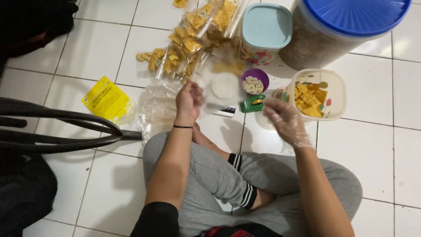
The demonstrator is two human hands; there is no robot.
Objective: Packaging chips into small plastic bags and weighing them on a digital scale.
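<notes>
Two hands worked over a white tiled floor. The bare left hand was closed around a clear bag, held just above the floor in front of crossed legs. The gloved right hand hung loosely open, holding nothing, beside a tub of yellow chips. A green tape dispenser and purple cup sat between them. Filled bags lay beyond.

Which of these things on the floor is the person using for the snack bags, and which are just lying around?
In use:
left hand, on a clear plastic bag
right hand, in a thin glove
open tub of yellow chips
green tape dispenser
purple cup of stickers
filled chip bags

Lying about:
yellow packet
blue-lidded jar
black chair leg
</notes>
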